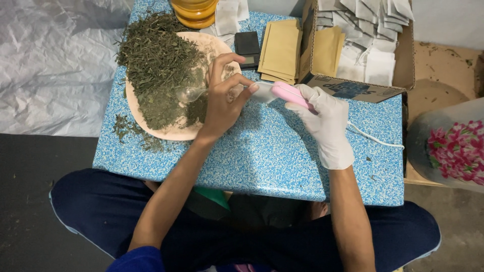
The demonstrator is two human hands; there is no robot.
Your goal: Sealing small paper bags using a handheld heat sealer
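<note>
Pinching a small white bag (263, 92) between bare fingertips (247, 86) while a gloved hand closes a pink sealer (290, 94) on it.

Left hand (222, 103), ungloved, clamps its fingers on the bag and on a clear plastic spoon (190, 93) lying over dried green leaves (159, 65) on a beige plate (174, 133). Right hand (325, 123), in a white glove, wraps its fingers tight round the sealer, whose white cord (375, 138) trails across the blue speckled table (262, 156). Behind sit a small black scale (247, 44), tan envelopes (280, 50) and a cardboard box (353, 88) of white bags.
</note>
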